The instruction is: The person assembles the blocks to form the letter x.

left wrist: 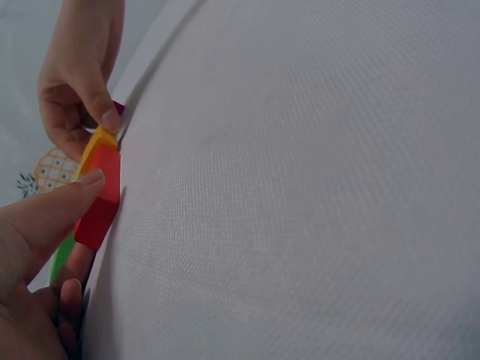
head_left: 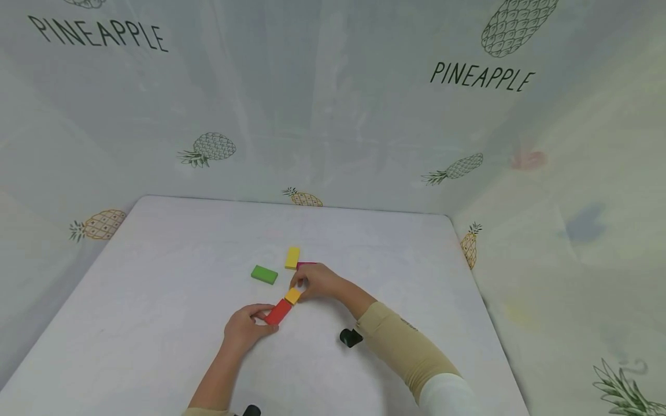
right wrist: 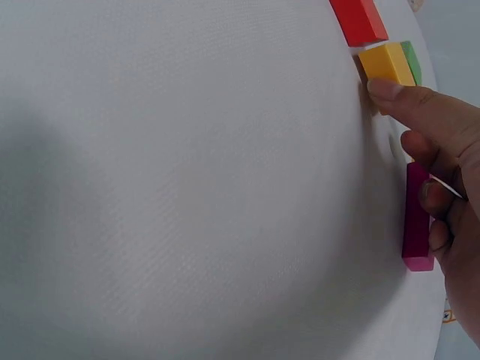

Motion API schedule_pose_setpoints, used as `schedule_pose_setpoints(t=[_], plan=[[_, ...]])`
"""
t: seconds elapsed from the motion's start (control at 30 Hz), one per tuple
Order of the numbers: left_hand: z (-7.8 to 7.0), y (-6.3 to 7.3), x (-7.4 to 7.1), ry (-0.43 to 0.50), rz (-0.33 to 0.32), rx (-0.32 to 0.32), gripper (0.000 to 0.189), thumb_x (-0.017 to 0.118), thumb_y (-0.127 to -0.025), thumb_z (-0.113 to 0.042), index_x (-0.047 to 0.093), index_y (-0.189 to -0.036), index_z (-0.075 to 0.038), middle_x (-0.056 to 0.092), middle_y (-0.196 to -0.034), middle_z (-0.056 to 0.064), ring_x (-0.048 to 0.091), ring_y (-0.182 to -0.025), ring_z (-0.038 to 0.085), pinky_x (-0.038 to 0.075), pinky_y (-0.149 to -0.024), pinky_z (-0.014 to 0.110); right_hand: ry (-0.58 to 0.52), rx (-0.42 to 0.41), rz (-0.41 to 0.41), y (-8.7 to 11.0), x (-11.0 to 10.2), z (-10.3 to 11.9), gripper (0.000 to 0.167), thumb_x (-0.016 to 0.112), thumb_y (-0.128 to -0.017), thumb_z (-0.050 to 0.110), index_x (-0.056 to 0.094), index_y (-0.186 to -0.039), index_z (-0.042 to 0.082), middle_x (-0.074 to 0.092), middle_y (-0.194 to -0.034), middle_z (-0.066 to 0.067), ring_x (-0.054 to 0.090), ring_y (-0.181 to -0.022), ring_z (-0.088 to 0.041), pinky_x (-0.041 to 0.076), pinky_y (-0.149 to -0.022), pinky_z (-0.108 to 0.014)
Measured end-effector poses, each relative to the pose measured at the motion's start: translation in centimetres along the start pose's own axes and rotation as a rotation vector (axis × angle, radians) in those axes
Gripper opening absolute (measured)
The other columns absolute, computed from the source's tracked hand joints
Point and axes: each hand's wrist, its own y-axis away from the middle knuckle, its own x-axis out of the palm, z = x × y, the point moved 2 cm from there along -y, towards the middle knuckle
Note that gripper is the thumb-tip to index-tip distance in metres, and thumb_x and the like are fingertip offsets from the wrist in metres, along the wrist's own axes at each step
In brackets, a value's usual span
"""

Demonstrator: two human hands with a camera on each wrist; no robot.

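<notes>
My left hand [head_left: 247,329] grips a red block [head_left: 278,312] by its near end, thumb on one side and fingers on the other. At the block's far end, my right hand [head_left: 321,282] pinches an orange-yellow block [head_left: 292,296] between thumb and fingers. The two blocks are in line, end to end, with their ends close together. Under the curled fingers of my right hand lies a magenta block [right wrist: 418,217], mostly hidden by that hand in the head view.
Left of the right hand lies a green block [head_left: 264,274]. A yellow block [head_left: 292,257] lies just beyond that hand, beside the magenta one. All are on a white table [head_left: 171,277], with a pineapple-print cloth [head_left: 333,115] hanging behind and at the sides.
</notes>
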Motion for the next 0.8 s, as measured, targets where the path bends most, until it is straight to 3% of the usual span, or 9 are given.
schedule_pose_setpoints(t=[0.43, 0.8], plan=[[0.16, -0.10, -0.18, 0.031, 0.038, 0.021, 0.047, 0.085, -0.074, -0.019, 0.071, -0.119, -0.015, 0.060, -0.091, -0.001, 0.048, -0.089, 0.022, 0.044, -0.063, 0.029, 0.021, 0.004, 0.001, -0.14, 0.33, -0.13, 0.030, 0.085, -0.076, 0.027, 0.072, -0.103, 0.027, 0.057, -0.085, 0.015, 0.050, -0.084, -0.005, 0.044, -0.074, -0.018], [-0.02, 0.19, -0.33, 0.035, 0.031, 0.006, 0.044, 0.085, -0.074, -0.018, 0.072, -0.117, -0.015, 0.060, -0.094, 0.001, 0.049, -0.093, 0.024, 0.046, -0.066, 0.030, 0.069, -0.030, -0.014, -0.14, 0.59, -0.19, 0.031, 0.084, -0.077, 0.031, 0.073, -0.106, 0.026, 0.055, -0.083, 0.016, 0.050, -0.082, -0.004, 0.043, -0.074, -0.019]])
